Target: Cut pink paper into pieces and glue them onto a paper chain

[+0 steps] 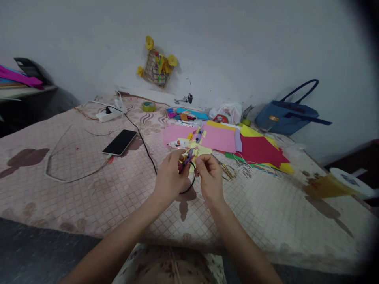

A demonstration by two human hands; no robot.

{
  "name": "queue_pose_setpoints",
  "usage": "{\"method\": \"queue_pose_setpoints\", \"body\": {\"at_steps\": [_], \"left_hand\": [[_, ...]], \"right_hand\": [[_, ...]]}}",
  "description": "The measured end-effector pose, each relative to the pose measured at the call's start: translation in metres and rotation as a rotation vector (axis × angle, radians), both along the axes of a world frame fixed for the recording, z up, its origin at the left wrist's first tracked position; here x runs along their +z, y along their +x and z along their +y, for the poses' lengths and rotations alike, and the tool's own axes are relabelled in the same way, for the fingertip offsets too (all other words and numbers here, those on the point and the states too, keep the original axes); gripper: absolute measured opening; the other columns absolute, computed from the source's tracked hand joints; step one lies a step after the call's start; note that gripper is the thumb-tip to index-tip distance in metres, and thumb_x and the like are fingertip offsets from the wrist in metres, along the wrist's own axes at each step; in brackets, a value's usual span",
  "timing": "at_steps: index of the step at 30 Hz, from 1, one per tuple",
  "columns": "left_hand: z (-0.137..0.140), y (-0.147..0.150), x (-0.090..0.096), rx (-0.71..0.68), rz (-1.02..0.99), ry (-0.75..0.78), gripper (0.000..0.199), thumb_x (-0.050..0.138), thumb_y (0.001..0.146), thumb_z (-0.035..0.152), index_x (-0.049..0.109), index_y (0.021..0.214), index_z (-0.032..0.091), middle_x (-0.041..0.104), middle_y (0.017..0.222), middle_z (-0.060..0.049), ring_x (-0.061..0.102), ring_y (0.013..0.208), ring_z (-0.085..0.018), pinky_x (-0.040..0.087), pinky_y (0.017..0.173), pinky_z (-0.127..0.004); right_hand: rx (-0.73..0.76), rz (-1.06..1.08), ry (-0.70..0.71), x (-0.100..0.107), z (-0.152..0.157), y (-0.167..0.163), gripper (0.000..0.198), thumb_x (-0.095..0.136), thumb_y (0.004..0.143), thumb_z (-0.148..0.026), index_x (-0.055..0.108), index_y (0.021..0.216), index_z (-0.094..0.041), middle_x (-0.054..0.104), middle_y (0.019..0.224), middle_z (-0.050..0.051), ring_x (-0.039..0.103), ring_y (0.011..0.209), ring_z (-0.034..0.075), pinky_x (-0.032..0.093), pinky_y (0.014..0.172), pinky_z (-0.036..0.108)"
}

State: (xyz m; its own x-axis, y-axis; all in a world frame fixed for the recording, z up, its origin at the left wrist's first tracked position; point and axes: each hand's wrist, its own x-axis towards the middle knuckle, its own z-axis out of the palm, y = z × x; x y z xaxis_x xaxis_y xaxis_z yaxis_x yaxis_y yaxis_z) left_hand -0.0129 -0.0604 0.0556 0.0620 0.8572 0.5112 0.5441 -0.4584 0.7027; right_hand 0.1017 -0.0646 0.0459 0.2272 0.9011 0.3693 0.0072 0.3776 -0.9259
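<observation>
Near the middle of the bed my left hand [173, 171] is closed around the lower end of a purple paper strip [188, 157] with dark spots and small yellow pieces along it. Just to its right my right hand [210, 175] has thumb and forefinger pinched together; whatever is between them is too small to make out. Behind my left fingers lies a white glue gun [177, 143], partly covered, with a small red light. A black cord [194, 179] loops beneath the hands. Gold-handled scissors [228, 171] lie beside my right hand.
Pink paper [220, 138] and red paper [262, 152] lie behind the hands. A phone [120, 142] and power strip [111, 114] are at left. Green tape [148, 106] sits near the wall. At right stand a blue bag [288, 116] and a tipped yellow container [331, 186].
</observation>
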Motion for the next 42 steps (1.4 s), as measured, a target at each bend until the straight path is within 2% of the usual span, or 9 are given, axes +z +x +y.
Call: {"method": "queue_pose_setpoints", "body": {"at_steps": [6,11,14,17,26,30,36,39,42], "left_hand": [[0.003,-0.004,0.004,-0.067,-0.133,-0.104,0.032,0.057,0.074,0.02,0.05,0.105,0.021,0.06,0.082,-0.002,0.056,0.065,-0.012,0.045,0.056,-0.022],[0.003,-0.004,0.003,-0.116,-0.203,-0.145,0.029,0.056,0.076,0.025,0.05,0.104,0.02,0.059,0.078,-0.001,0.055,0.064,-0.011,0.043,0.054,-0.021],[0.005,-0.005,0.003,-0.133,-0.232,-0.157,0.03,0.056,0.076,0.027,0.05,0.104,0.019,0.059,0.077,-0.001,0.055,0.064,-0.011,0.043,0.053,-0.02],[0.006,-0.006,0.003,-0.141,-0.267,-0.17,0.032,0.058,0.075,0.027,0.049,0.105,0.019,0.058,0.077,-0.001,0.055,0.065,-0.011,0.043,0.052,-0.02],[0.017,-0.025,0.003,-0.103,-0.344,-0.215,0.036,0.062,0.07,0.027,0.052,0.103,0.017,0.058,0.079,-0.002,0.055,0.066,-0.012,0.042,0.054,-0.021],[0.023,-0.04,0.003,-0.114,-0.425,-0.253,0.038,0.065,0.067,0.028,0.052,0.101,0.017,0.059,0.077,-0.001,0.056,0.065,-0.012,0.042,0.053,-0.021],[0.027,-0.058,0.005,-0.187,-0.546,-0.365,0.041,0.069,0.065,0.029,0.053,0.101,0.015,0.061,0.079,-0.003,0.057,0.068,-0.012,0.042,0.055,-0.021],[0.024,-0.058,0.008,-0.228,-0.616,-0.419,0.042,0.07,0.065,0.028,0.053,0.101,0.015,0.061,0.077,-0.002,0.055,0.062,-0.01,0.04,0.052,-0.02],[0.02,-0.05,0.011,-0.283,-0.642,-0.473,0.039,0.069,0.066,0.026,0.053,0.1,0.015,0.059,0.074,0.0,0.053,0.06,-0.009,0.039,0.05,-0.018]], "right_hand": [[0.102,0.089,-0.012,0.004,-0.008,0.009,0.013,0.049,0.084,-0.033,0.045,0.078,-0.022,0.039,0.065,-0.004,0.039,0.051,0.008,0.035,0.045,0.021],[0.159,0.084,0.033,0.011,-0.008,0.014,0.011,0.045,0.084,-0.032,0.04,0.081,-0.024,0.05,0.101,0.004,0.047,0.059,0.009,0.04,0.048,0.023],[0.176,0.077,0.055,0.012,-0.006,0.017,0.013,0.042,0.086,-0.033,0.036,0.079,-0.024,0.053,0.083,0.001,0.05,0.063,0.012,0.044,0.057,0.027],[0.154,0.143,0.085,0.012,-0.005,0.022,0.016,0.046,0.084,-0.034,0.036,0.076,-0.025,0.044,0.063,-0.003,0.048,0.059,0.013,0.044,0.058,0.028],[0.2,0.553,0.261,0.036,-0.003,0.072,0.018,0.07,0.071,-0.027,0.053,0.072,-0.021,0.047,0.061,-0.007,0.047,0.057,0.004,0.043,0.054,0.015],[0.105,0.719,0.362,0.038,0.013,0.121,0.022,0.076,0.063,-0.018,0.055,0.069,-0.017,0.051,0.063,-0.007,0.052,0.06,0.003,0.046,0.058,0.012],[-0.307,0.817,0.366,0.029,0.048,0.201,0.024,0.052,0.084,-0.016,0.048,0.061,-0.017,0.05,0.057,-0.008,0.05,0.052,0.0,0.045,0.054,0.008],[-0.291,0.742,0.338,0.024,0.052,0.194,0.024,0.052,0.084,-0.015,0.048,0.06,-0.018,0.049,0.055,-0.009,0.048,0.049,0.001,0.043,0.051,0.009],[-0.137,0.53,0.208,0.018,0.044,0.142,0.012,0.058,0.078,-0.013,0.057,0.068,-0.019,0.054,0.059,-0.006,0.05,0.052,0.005,0.043,0.051,0.016]]}}
